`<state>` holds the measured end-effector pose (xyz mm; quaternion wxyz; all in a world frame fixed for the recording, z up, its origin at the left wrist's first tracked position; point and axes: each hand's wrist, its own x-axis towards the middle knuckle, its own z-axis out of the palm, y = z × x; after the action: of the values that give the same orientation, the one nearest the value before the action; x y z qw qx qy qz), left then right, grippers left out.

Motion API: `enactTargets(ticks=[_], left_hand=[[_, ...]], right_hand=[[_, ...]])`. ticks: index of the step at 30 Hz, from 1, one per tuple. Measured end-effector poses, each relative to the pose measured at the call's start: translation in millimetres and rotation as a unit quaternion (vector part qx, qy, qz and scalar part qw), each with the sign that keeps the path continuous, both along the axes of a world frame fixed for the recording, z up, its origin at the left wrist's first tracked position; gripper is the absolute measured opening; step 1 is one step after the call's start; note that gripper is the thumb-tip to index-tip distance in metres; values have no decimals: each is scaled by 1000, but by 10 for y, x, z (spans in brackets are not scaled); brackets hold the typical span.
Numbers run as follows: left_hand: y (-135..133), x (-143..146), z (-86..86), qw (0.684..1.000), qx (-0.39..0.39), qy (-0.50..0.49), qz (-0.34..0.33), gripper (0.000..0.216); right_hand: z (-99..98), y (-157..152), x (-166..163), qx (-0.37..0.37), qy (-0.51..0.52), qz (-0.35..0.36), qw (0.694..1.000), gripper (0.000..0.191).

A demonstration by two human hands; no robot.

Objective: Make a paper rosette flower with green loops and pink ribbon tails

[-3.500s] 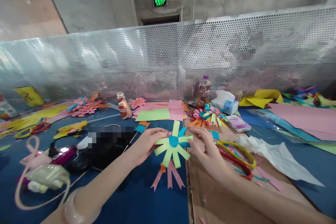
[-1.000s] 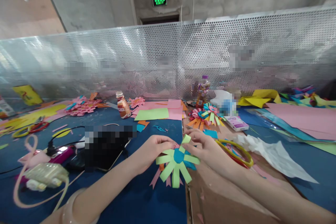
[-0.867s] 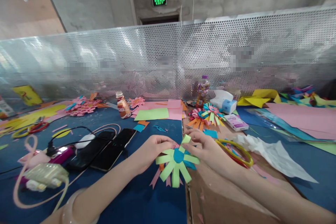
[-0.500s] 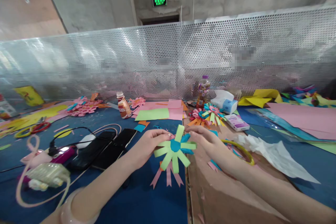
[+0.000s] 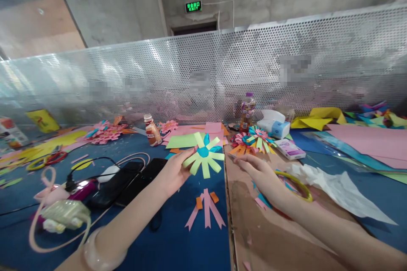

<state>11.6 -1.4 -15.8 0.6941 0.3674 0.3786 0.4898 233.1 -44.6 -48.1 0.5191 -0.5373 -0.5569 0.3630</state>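
Green-and-blue paper flower [image 5: 203,152], gripped at its left edge by the left hand [image 5: 175,172]; right hand [image 5: 261,174] apart, finger closure indiscernible.

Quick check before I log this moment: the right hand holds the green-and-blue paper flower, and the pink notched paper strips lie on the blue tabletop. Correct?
One thing is wrong: the head view shows the left hand holding the green-and-blue paper flower; the right hand is apart from it. The pink notched paper strips do lie on the blue tabletop.
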Motion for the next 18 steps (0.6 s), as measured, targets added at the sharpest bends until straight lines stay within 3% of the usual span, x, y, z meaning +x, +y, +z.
enactTargets(ticks=[4, 6, 7, 9, 11, 15, 16, 18], left_hand=[[23, -29, 11, 994, 86, 60, 27, 20], [33, -65, 13, 965, 189, 169, 58, 20], [33, -85, 9, 934, 257, 238, 76, 18], [22, -118, -13, 835, 404, 357, 110, 14], [-1, -139, -51, 718, 544, 415, 124, 13], [-53, -159, -113, 500, 747, 437, 40, 28], [-65, -164, -118, 461, 769, 443, 11, 31], [-89, -171, -115, 413, 788, 455, -27, 35]], right_hand=[[-42, 17, 6, 7, -2, 9, 1000, 24], [-63, 26, 12, 6, 0, 12, 1000, 24], [-68, 25, 13, 4, 2, 13, 1000, 25], [-58, 7, 8, -3, 9, 15, 1000, 29], [-31, -28, -8, -13, 13, 23, 1000, 36], [12, -104, -66, -63, 59, 66, 994, 42], [13, -118, -82, -78, 83, 80, 990, 42], [5, -141, -110, -97, 127, 107, 981, 41]])
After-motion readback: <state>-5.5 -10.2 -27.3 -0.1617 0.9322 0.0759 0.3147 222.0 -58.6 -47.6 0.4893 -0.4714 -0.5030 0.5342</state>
